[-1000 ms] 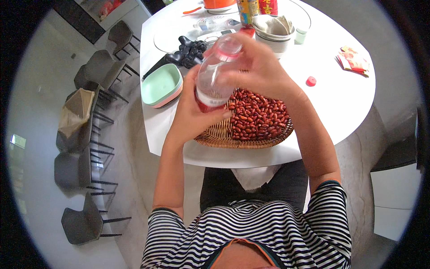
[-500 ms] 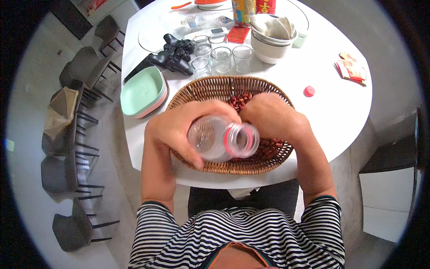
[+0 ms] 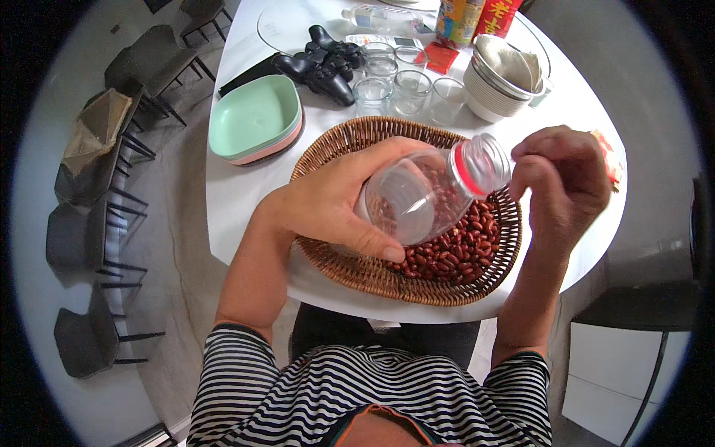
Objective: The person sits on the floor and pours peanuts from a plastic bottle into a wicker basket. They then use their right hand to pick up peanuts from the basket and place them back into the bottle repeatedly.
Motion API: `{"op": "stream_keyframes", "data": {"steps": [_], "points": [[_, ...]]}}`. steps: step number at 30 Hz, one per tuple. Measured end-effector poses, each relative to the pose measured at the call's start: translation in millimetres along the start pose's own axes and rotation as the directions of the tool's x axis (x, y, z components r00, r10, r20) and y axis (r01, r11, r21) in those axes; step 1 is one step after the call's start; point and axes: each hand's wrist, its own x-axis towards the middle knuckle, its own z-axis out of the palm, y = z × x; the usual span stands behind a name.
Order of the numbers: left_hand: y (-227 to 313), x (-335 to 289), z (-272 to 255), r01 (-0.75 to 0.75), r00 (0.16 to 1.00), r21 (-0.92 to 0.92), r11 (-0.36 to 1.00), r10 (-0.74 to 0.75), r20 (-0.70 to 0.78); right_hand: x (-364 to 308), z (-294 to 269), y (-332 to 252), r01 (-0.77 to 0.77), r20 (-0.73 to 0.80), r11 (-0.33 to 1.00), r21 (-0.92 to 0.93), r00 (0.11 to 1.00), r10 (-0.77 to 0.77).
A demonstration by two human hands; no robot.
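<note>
A clear plastic bottle [image 3: 406, 200] with a red ring round its neck is gripped in my left hand [image 3: 328, 195]. It lies tilted above the wicker basket [image 3: 354, 277], its open mouth pointing right. Dark red, bean-like kernels [image 3: 454, 257] fill much of the basket's right side; the bottle and my left hand hide part of them. Just right of the bottle mouth, my right hand [image 3: 567, 182] is raised with thumb and fingers pinched together. Whatever is between those fingertips, if anything, is too small to make out.
Beyond the basket stand several clear glasses [image 3: 411, 93], a stack of bowls [image 3: 491, 93] with a cloth inside, and black game controllers [image 3: 328, 63]. Green and pink trays [image 3: 257, 119] sit at the left. A red packet [image 3: 607, 160] lies partly behind my right hand.
My right hand has risen out of the basket to beside the bottle mouth. The bottle has swung, its mouth now higher and further right. The whole view has shifted somewhat.
</note>
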Motion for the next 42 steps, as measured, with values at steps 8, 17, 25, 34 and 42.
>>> {"op": "stream_keyframes", "data": {"steps": [8,17,25,34,42], "points": [[-1,0,9,-0.041,0.997,0.016,0.999,0.039,0.071,-4,12,-15,0.396,0.201,0.879,-0.265,0.915,-0.351],[0,-2,-1,-0.212,0.942,-0.024,0.977,0.211,0.260,-1,11,-19,0.093,0.207,0.979,-0.182,0.977,-0.054],[-5,0,-2,-0.212,0.920,-0.147,0.966,0.248,0.304,-20,9,13,0.223,0.650,0.625,-0.748,0.435,0.623],[-1,-3,-4,-0.149,0.969,-0.022,0.989,0.151,0.197,3,3,-1,-0.006,0.532,0.862,-0.507,0.785,0.318],[6,-1,4,0.053,0.992,-0.033,0.998,-0.049,0.113,-10,-5,-21,-0.073,0.056,0.995,-0.067,0.995,0.077]]}}
